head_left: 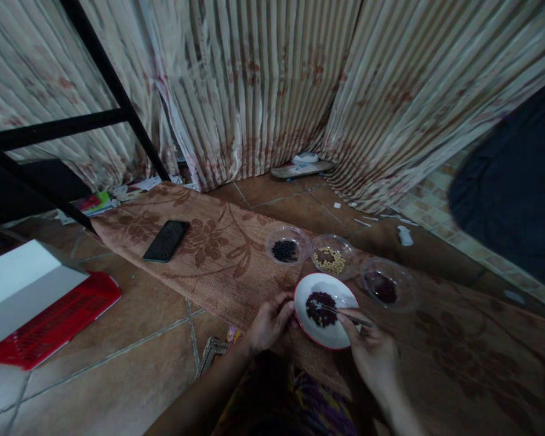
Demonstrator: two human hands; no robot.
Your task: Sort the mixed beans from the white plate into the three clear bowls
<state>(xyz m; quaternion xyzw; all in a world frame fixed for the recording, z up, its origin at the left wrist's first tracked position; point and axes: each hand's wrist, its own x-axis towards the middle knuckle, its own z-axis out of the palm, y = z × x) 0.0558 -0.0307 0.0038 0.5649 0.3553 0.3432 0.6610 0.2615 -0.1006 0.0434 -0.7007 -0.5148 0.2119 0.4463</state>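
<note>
A white plate with a red rim [306,332] rests on the cloth in front of me, holding a heap of dark red beans [318,301] with a few pale ones among them. My left hand [271,324] grips the plate's left edge between thumb and fingers. In my right hand [375,351] is a pair of metal tweezers [355,316], its tips down at the beans. Just beyond the plate stand three clear plastic bowls: one with black beans [285,251], one with yellow beans [330,260], and one with dark red beans [383,287].
A patterned brown cloth [213,266] covers the narrow surface. A black phone [166,241] lies on its left part. On the tiled floor are a red and white box [68,315] and a skateboard [302,169] by the curtains [254,91]. A black metal frame [127,112] rises at left.
</note>
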